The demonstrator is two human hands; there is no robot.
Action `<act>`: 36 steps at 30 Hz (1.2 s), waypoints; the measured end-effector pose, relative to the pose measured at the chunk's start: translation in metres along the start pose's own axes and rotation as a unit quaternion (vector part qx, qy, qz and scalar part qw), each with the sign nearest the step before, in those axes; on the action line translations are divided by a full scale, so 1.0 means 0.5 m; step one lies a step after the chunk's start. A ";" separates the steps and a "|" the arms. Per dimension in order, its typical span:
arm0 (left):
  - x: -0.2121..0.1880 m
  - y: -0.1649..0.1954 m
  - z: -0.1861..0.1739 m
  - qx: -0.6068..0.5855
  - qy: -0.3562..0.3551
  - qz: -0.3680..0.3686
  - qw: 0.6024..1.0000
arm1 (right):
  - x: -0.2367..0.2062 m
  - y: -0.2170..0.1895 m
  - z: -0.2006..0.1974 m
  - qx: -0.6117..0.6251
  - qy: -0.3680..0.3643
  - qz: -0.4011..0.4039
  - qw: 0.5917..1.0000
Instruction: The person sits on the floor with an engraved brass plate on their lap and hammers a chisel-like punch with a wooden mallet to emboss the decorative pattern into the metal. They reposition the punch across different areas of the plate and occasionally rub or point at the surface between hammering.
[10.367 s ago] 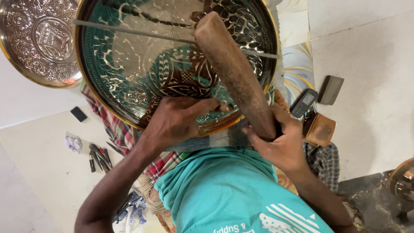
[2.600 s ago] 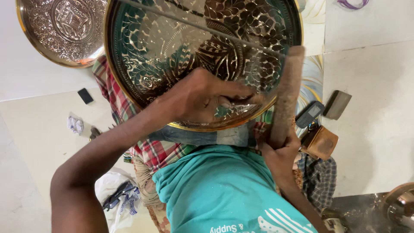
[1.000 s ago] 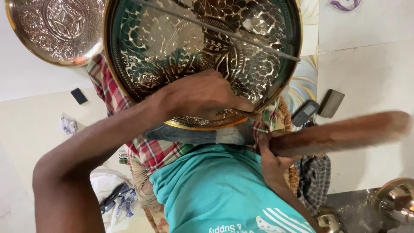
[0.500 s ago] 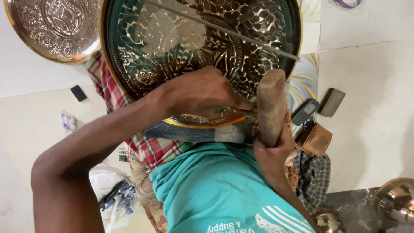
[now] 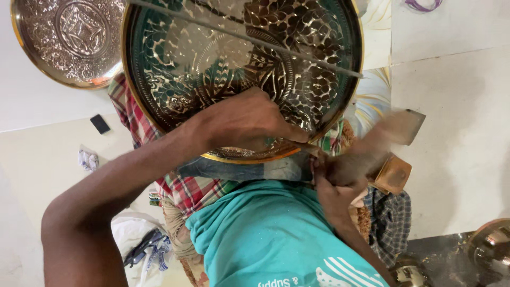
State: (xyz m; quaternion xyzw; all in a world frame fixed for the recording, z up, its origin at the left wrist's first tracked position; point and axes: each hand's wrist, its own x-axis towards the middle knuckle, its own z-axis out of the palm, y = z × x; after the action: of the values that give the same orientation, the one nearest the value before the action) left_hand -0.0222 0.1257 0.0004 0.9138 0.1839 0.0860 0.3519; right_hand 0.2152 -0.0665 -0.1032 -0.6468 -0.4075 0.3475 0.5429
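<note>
A large round metal tray (image 5: 212, 53) with engraved leaf and flower patterns and a brass-coloured rim rests tilted on my lap. A thin straight rod (image 5: 255, 40) lies across its face. My left hand (image 5: 249, 122) rests on the tray's lower edge, its fingers pinched on a small metal punch (image 5: 311, 148) at the rim. My right hand (image 5: 334, 183) grips the handle of a wooden mallet (image 5: 372, 141). The mallet is blurred with motion just right of the punch.
A smaller engraved tray (image 5: 69, 37) lies at the top left. A checkered cloth (image 5: 175, 186) covers my lap. A small black object (image 5: 100, 124) and loose tools (image 5: 143, 247) lie on the floor at left. A brass-coloured box (image 5: 393, 174) and a metal vessel (image 5: 491, 247) sit at right.
The mallet swung from pointing out to the right, to upright by the tray's rim, and is now blurred low at the right. My left hand stayed on the rim.
</note>
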 end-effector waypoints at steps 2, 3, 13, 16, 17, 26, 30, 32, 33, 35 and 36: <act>0.001 0.002 0.003 -0.010 -0.034 -0.033 0.999 | 0.006 -0.002 0.002 -0.016 0.000 0.003 1.000; 0.001 0.002 0.005 -0.004 -0.011 -0.017 1.000 | 0.009 -0.005 0.003 -0.038 -0.026 0.002 0.999; 0.002 -0.003 0.014 0.010 0.024 0.005 1.000 | 0.016 -0.017 0.006 -0.096 -0.057 -0.049 0.993; 0.004 0.003 0.013 0.013 -0.015 -0.027 0.999 | 0.018 -0.024 0.008 -0.093 -0.060 0.008 0.994; 0.005 0.003 0.012 0.028 -0.024 -0.026 0.999 | 0.021 -0.027 0.008 -0.082 -0.055 0.038 0.994; 0.003 0.004 0.013 -0.005 0.001 -0.022 1.000 | 0.022 -0.011 -0.012 -0.017 -0.048 0.012 0.999; 0.003 0.003 0.011 -0.003 0.005 -0.022 1.000 | 0.016 0.018 -0.022 -0.071 -0.060 -0.010 0.996; 0.001 0.006 0.010 -0.012 0.015 -0.021 1.000 | 0.022 0.018 -0.025 -0.123 -0.066 0.001 0.990; 0.001 0.005 0.009 -0.018 0.017 -0.014 1.000 | 0.024 0.017 -0.027 -0.125 -0.062 0.000 0.990; 0.000 0.005 0.009 -0.028 0.023 -0.006 0.999 | 0.031 0.006 -0.024 -0.125 -0.059 -0.005 0.990; 0.000 0.007 0.011 -0.022 0.015 -0.015 1.000 | 0.032 -0.005 -0.023 -0.127 -0.057 -0.006 0.990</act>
State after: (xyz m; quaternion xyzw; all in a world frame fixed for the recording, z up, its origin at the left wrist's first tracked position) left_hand -0.0196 0.1197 -0.0015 0.9014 0.2007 0.0982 0.3709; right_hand 0.2317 -0.0567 -0.0989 -0.6872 -0.4820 0.3259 0.4349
